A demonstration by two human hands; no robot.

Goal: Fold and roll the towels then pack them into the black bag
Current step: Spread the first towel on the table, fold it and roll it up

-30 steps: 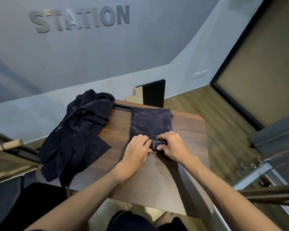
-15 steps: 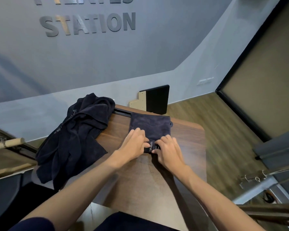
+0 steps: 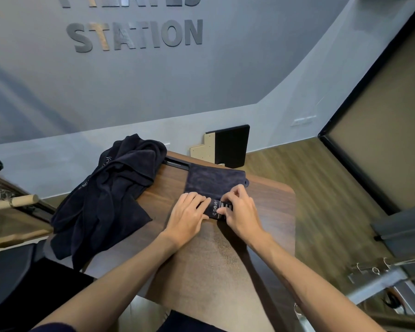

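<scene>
A dark navy towel (image 3: 211,182), folded into a narrow strip, lies on the far part of the wooden table (image 3: 225,259). Its near end is rolled into a tight roll (image 3: 216,210) with white lettering on it. My left hand (image 3: 189,216) presses on the roll's left side. On the roll's right side sits my right hand (image 3: 241,212), fingers curled over the top. A heap of loose dark towels (image 3: 106,197) covers the table's left part and hangs over its edge. No black bag can be made out.
A black and beige panel (image 3: 228,147) leans on the grey wall behind the table. A wooden bar (image 3: 12,202) sticks in from the left. Metal frame parts (image 3: 379,276) and wood floor lie to the right.
Both hands have moved away from me along the strip, and the roll has grown thicker while the flat part of the towel has become shorter.
</scene>
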